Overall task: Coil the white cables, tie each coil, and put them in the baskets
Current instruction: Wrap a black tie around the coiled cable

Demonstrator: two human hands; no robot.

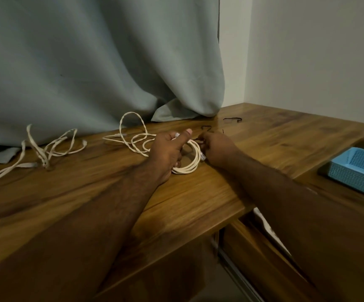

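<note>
My left hand (168, 152) grips a coiled white cable (193, 162) flat on the wooden table (198, 203), thumb raised over the coil's top. To the right, my right hand (217, 149) pinches a thin dark tie at the coil's upper right edge, beside a cable plug (202, 156). A second white cable (133, 136) lies in loose loops just left of the coil. Far left sprawls a third loose white cable (46, 149). A blue perforated basket (359, 171) sits at the right edge, lower than the tabletop.
Two more dark ties lie on the table beyond my hands, one close (206, 127) and one farther right (232, 119). A grey-green curtain (89, 62) hangs down onto the table's back edge. The table's front right corner drops to a lower wooden surface.
</note>
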